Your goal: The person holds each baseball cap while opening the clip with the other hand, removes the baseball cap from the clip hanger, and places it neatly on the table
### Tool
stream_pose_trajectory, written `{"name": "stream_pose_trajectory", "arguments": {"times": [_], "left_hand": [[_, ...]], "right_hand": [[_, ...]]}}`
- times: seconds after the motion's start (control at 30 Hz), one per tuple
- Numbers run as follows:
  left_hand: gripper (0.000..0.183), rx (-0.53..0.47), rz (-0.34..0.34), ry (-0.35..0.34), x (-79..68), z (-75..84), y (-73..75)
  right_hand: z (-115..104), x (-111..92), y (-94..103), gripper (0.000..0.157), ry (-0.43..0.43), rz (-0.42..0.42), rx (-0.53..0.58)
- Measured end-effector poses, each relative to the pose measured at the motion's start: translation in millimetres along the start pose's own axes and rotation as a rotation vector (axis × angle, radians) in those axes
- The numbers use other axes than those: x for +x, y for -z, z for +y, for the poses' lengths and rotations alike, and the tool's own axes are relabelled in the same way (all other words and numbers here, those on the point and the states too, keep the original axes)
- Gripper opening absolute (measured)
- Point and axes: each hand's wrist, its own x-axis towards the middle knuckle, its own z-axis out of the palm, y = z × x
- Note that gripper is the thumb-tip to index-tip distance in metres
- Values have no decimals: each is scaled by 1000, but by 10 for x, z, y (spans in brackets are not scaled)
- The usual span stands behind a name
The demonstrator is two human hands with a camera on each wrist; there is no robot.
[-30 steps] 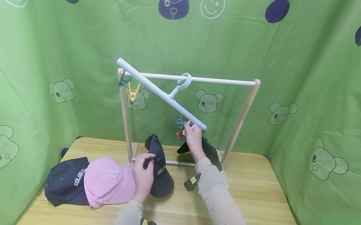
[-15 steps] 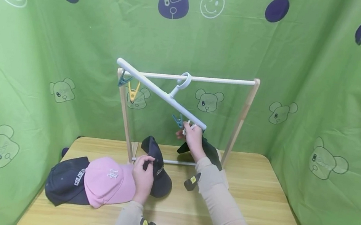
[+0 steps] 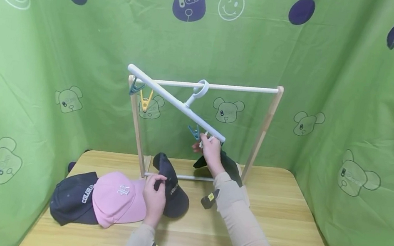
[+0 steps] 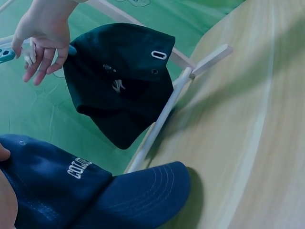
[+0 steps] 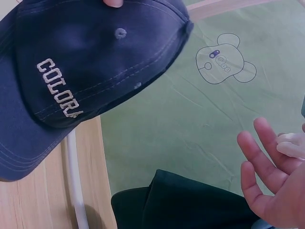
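Note:
My left hand (image 3: 154, 197) pinches the back of a navy baseball cap (image 3: 178, 199), whose brim points down. White lettering shows on its front (image 5: 55, 88) in the right wrist view. Higher up, my right hand (image 3: 212, 153) pinches a white clothespin (image 4: 31, 55) beside the low end of a tilted pale blue hanger (image 3: 170, 98). Under that end hangs a dark green cap (image 4: 119, 71), partly hidden behind the right forearm in the head view. A blue clothespin (image 3: 195, 132) hangs on the hanger just left of the right hand.
The hanger hooks over a rack's white top rail (image 3: 241, 89); wooden posts (image 3: 265, 124) stand either side. A yellow clothespin (image 3: 145, 101) and a teal clothespin (image 3: 135, 87) hang at its raised end. A pink cap (image 3: 116, 198) overlaps another navy cap (image 3: 71, 197) on the table's left.
My left hand and the navy cap have sunk slightly, the cap's upper edge shifting a little down and left. The right hand and hanger stay where they were.

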Motion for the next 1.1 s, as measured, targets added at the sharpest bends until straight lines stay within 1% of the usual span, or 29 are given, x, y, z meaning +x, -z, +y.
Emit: {"name": "stream_pose_trajectory", "arguments": {"times": [0.07, 0.17, 0.3, 0.4, 0.6, 0.73, 0.9, 0.97, 1.1], "left_hand": [[15, 3, 0, 17, -17, -14, 15], [15, -7, 1, 39, -28, -40, 37], [20, -30, 9, 61, -20, -285, 27], [24, -43, 14, 72, -26, -462, 27], [26, -54, 37, 88, -67, -506, 73], [27, -63, 54, 109, -86, -528, 95], [29, -46, 65, 126, -90, -574, 138], [30, -32, 66, 123, -90, -591, 158], [31, -15, 66, 124, -97, -613, 193]], "right_hand": [[4, 2, -1, 31, 0, 1, 1], [2, 6, 7, 32, -8, -6, -2], [-186, -124, 22, 35, -14, -27, -14], [-321, -226, 27, 34, -12, -37, -24], [-330, -241, 18, 34, -11, -35, -31], [-299, -210, 15, 33, -6, -33, -33], [-116, -57, 24, 34, -25, -36, 0], [-34, 2, 23, 34, -34, -33, 13], [18, 29, 10, 33, -27, -19, 20]]}}
